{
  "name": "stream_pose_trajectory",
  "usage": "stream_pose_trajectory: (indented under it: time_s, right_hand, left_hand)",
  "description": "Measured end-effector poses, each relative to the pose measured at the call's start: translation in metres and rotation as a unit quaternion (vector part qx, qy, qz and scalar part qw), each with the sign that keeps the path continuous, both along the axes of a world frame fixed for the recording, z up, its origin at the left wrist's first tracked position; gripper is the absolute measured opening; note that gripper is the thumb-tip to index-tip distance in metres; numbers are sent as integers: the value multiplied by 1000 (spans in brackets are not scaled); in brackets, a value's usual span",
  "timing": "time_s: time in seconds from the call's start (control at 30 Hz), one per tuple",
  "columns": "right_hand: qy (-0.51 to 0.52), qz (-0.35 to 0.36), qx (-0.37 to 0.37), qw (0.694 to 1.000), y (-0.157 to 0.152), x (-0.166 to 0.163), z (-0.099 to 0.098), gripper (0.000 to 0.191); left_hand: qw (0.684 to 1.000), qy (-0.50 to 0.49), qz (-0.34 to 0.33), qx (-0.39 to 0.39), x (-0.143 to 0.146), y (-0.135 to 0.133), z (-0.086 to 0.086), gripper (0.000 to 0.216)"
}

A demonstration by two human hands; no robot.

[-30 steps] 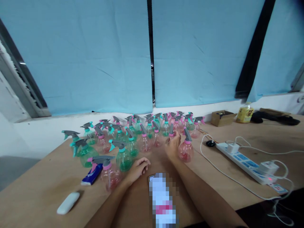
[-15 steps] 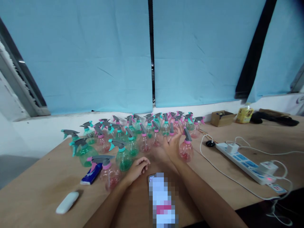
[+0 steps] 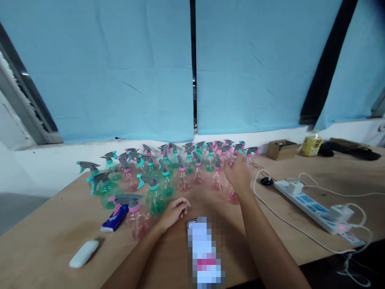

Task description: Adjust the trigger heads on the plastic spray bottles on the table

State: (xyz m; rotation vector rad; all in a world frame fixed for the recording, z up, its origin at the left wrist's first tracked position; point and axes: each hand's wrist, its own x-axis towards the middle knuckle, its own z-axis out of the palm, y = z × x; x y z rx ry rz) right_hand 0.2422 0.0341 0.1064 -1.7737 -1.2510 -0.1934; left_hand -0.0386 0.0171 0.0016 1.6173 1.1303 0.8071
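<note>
My right hand (image 3: pixel 239 173) is closed around the head of a pink spray bottle (image 3: pixel 233 197) at the right end of the group; the fingers hide most of its trigger. The bottle stands on the table. On the wood lies my left hand (image 3: pixel 176 212), fingers loosely bent and a little apart, holding nothing. Just left of it are a green spray bottle (image 3: pixel 156 200) and a pink spray bottle with a grey and pink head (image 3: pixel 138 222). Another pink spray bottle (image 3: pixel 217 180) stands left of my right hand. Between my forearms lies a phone (image 3: pixel 206 249), its screen blurred out.
Several more green and pink spray bottles (image 3: pixel 168 186) crowd toward the wall. At left lie a blue packet (image 3: pixel 114 218) and a white oblong case (image 3: pixel 84 254). A power strip (image 3: pixel 309 206) with chargers and cables, a cardboard box (image 3: pixel 282 149) and a yellow-labelled bottle (image 3: pixel 311 145) occupy the right side.
My right hand has moved right from beside the rightmost front pink spray bottle and closed around its head, uncovering another pink bottle. My left hand has stayed put.
</note>
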Motion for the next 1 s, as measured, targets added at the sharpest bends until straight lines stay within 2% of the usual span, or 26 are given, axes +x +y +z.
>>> stream_pose_trajectory:
  time_s: [0.13,0.23,0.43,0.6,0.7,0.83,0.9,1.0]
  right_hand:
    - [-26,29,-56,998,-5,-16,2,36]
    - [-52,66,-63,994,-7,-32,0,31]
    - [-26,141,8,990,-8,-53,-6,33]
    - [6,239,62,969,-6,-60,-6,35]
    - [67,333,64,938,-1,-62,-11,31]
    - [143,492,28,859,10,-67,-26,21]
    - [184,520,34,833,16,-71,-37,20]
    - [285,528,41,799,25,-79,-52,29]
  left_hand:
    - [1000,-1,-1,-2,0,0,0,27]
    - [1000,-1,-4,0,0,0,1,28]
    - [1000,6,-3,1,-1,0,0,29]
    - [1000,3,-3,4,0,1,-1,31]
    - [1000,4,-2,3,0,1,-1,32]
    - [1000,2,-7,3,1,-1,2,29]
    - [1000,3,-7,3,1,-2,4,28]
    - [1000,1,-7,5,2,-3,6,28]
